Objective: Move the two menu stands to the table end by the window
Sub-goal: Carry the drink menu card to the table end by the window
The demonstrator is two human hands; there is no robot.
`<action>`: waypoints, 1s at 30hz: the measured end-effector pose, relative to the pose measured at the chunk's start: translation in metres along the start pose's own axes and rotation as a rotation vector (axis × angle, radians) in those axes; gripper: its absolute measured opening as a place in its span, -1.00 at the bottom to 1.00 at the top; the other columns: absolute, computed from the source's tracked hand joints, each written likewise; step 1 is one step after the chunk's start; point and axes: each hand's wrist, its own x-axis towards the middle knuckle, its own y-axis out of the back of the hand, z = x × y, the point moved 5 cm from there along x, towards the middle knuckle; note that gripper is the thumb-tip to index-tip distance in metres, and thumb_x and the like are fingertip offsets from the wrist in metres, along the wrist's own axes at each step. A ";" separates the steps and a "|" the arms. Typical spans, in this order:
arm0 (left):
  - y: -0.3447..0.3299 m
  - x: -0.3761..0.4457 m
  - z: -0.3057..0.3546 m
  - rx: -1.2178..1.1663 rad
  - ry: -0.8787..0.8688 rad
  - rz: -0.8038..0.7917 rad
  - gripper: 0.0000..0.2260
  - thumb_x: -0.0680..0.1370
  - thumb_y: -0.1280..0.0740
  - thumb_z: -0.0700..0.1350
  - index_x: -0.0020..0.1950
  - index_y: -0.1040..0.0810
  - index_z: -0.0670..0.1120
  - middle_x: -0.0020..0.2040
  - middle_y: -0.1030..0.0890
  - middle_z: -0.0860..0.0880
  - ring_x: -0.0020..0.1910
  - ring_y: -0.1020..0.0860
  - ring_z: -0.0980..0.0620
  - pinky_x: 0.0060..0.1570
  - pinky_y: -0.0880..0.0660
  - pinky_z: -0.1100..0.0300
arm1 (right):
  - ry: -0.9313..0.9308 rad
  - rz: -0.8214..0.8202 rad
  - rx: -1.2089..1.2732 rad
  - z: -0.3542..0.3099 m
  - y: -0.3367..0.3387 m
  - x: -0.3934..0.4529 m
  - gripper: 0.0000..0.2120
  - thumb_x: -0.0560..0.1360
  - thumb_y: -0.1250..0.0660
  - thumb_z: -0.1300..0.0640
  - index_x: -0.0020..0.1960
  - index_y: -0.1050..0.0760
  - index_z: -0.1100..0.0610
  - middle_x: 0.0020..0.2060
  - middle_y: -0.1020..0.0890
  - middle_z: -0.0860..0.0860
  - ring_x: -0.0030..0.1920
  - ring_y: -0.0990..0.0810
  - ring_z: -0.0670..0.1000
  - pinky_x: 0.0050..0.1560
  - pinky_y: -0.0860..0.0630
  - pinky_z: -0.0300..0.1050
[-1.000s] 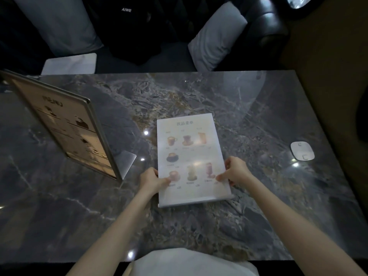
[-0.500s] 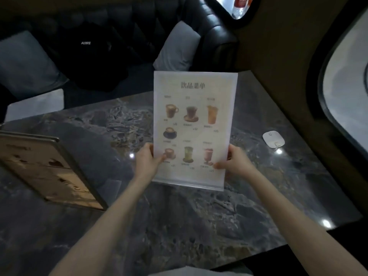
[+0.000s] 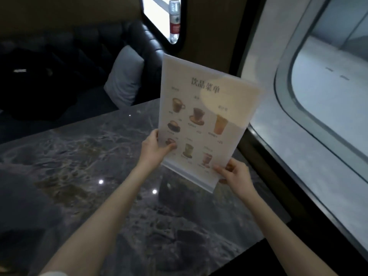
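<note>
A white drinks menu stand (image 3: 207, 120) with pictures of cups and a clear base hangs upright and tilted above the right part of the dark marble table (image 3: 83, 176). My left hand (image 3: 157, 148) grips its lower left edge. My right hand (image 3: 234, 174) grips its lower right corner by the base. The stand is off the table, near the end by the large window (image 3: 326, 92). The second, brown-framed menu stand is out of view.
A black leather bench (image 3: 139, 36) with a grey cushion (image 3: 125, 76) and a dark bag (image 3: 35, 82) lies beyond the table. A water bottle (image 3: 174, 20) stands in a small window behind. The wall and window sill run along the table's right end.
Both hands lifted the white menu stand from lying flat on the table and carried it right toward the window. My view turned right, so the brown-framed stand has left the frame.
</note>
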 end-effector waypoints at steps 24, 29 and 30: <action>-0.221 0.039 0.079 0.063 -0.147 -0.476 -0.36 0.45 -0.42 -0.06 0.44 -0.21 -0.14 0.39 -0.42 -0.08 0.35 -0.42 -0.04 0.25 -0.37 0.20 | -0.017 0.496 -0.201 0.098 0.126 -0.012 -0.91 0.46 -0.33 0.29 -0.17 -0.57 0.31 -0.41 -0.57 0.08 -0.30 -0.48 -0.18 -0.38 -0.31 -0.44; -0.231 0.041 0.072 0.041 -0.124 -0.461 -0.37 0.44 -0.43 -0.11 0.43 -0.22 -0.19 0.38 -0.43 -0.09 0.36 -0.41 -0.03 0.16 -0.31 0.35 | -0.028 0.499 -0.260 0.109 0.128 -0.009 -0.85 0.45 -0.34 0.29 -0.27 -0.51 0.32 -0.49 -0.55 0.19 -0.38 -0.49 -0.14 -0.43 -0.29 -0.34; -0.231 0.042 0.071 0.038 -0.125 -0.456 -0.37 0.44 -0.43 -0.12 0.42 -0.23 -0.19 0.37 -0.44 -0.09 0.35 -0.41 -0.03 0.14 -0.31 0.38 | -0.030 0.502 -0.261 0.111 0.128 -0.009 -0.83 0.45 -0.34 0.28 -0.29 -0.49 0.34 -0.49 -0.56 0.24 -0.37 -0.48 -0.04 -0.42 -0.28 -0.24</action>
